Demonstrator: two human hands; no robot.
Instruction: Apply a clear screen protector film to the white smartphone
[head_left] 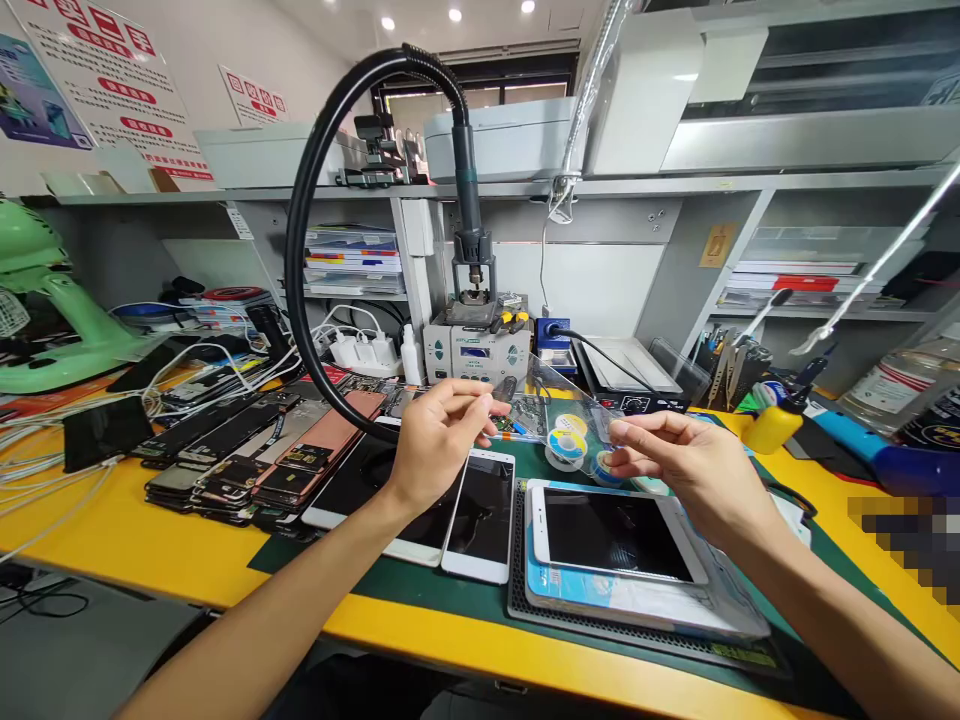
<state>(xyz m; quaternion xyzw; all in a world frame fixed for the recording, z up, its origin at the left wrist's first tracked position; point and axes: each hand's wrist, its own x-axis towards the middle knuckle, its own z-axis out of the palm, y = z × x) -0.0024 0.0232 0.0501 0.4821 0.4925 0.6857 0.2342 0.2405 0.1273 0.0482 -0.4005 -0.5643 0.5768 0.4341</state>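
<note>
Both hands work over the desk [142, 530]; our left hand [439, 440] pinches a small dark object [504, 390], our right hand [686, 465] has its fingers [622, 430] closed on a clear plastic sheet [574, 395] above solder wire spools [566, 448]; partly stripped phones [262, 450] lie left, a white phone [480, 515] whole.

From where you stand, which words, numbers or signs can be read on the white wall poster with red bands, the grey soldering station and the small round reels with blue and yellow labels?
White wall poster with red bands: Chinese characters, too small and blurred to read.
Grey soldering station: front display and labels too small to read.
Small round reels: labels too blurred to read.
Nothing can be quoted.
</note>
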